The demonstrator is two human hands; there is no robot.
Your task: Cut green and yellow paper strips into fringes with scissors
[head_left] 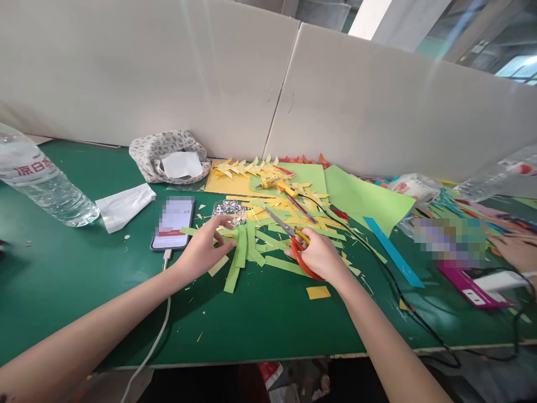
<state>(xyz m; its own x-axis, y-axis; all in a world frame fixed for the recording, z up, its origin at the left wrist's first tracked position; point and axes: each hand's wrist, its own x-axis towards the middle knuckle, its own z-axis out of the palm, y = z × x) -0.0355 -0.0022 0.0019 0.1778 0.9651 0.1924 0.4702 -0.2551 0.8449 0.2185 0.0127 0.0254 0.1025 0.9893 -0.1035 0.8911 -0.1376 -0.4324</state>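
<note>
Orange-and-yellow-handled metal scissors [290,229] fill our right hand [321,253], pointing toward ten o'clock. Our half-open left hand [204,246] should steady light-green paper strips [241,246].

Clear water bottle [39,179] at far left, red lettering on label; white paper sheet [126,208] just beside its base. Spotted cloth pouch [145,152] near the partition [146,73], white tissue [182,165] in its opening. Smartphone [173,212] flat on the green table [104,268], screen lit, white cable [161,329] plugged into near end. Right side: magenta power strip [465,285], white adapter [499,281] on it; second clear bottle [495,174] further back.
</note>
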